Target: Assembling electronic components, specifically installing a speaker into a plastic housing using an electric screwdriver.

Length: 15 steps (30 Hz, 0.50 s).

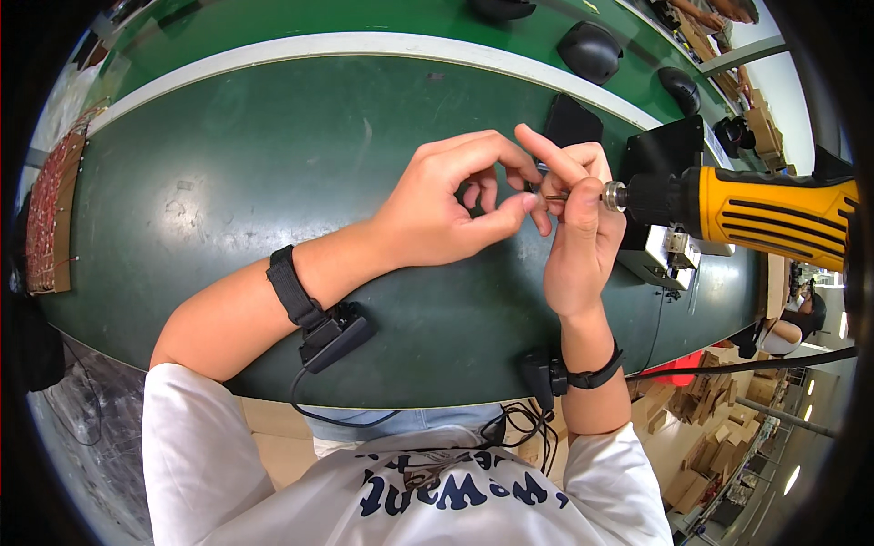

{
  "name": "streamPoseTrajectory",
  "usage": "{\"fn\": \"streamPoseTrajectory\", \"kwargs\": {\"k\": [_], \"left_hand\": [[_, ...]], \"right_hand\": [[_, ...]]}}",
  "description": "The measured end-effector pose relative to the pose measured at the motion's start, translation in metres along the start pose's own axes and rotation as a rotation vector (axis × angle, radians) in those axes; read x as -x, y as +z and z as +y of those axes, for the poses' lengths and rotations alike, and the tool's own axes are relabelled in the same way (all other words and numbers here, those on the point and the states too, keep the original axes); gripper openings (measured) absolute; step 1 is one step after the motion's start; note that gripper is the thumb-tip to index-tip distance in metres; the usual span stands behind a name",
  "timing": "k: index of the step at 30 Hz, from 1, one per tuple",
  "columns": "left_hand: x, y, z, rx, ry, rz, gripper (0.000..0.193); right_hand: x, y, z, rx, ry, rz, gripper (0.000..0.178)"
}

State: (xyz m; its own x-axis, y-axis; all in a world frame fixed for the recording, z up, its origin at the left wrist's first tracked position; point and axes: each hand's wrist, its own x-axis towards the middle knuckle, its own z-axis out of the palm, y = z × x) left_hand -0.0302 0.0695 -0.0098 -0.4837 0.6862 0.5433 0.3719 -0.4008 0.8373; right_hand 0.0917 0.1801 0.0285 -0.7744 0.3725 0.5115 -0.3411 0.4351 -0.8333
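A yellow and black power driver juts in from the right, lying level, its metal collar and thin bit pointing left. My right hand is closed around the bit just ahead of the collar, thumb bent over it and one finger stretched up to the left. Facing it, my left hand curls with thumb and forefinger almost together at the bit's tip. A small dark piece seems to sit between those fingertips, too small to name. Each wrist wears a black strap with a black device.
Right of my hands stand a black box and a metal fixture with small dark bits beside it. A dark flat pad lies behind. Black rounded shells rest beyond the white rail. At far left is a carton of red pieces.
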Motion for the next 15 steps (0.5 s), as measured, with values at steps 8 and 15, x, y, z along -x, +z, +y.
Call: {"fn": "streamPoseTrajectory", "kwargs": {"k": [8,15], "left_hand": [[0.002,0.004,0.001,-0.031,0.135,-0.011,0.016],[-0.004,0.001,0.005,-0.054,0.077,-0.057,0.016]], "right_hand": [[0.001,0.004,-0.003,-0.097,0.017,-0.06,0.051],[-0.004,-0.005,-0.001,-0.032,0.026,-0.077,0.049]]}}
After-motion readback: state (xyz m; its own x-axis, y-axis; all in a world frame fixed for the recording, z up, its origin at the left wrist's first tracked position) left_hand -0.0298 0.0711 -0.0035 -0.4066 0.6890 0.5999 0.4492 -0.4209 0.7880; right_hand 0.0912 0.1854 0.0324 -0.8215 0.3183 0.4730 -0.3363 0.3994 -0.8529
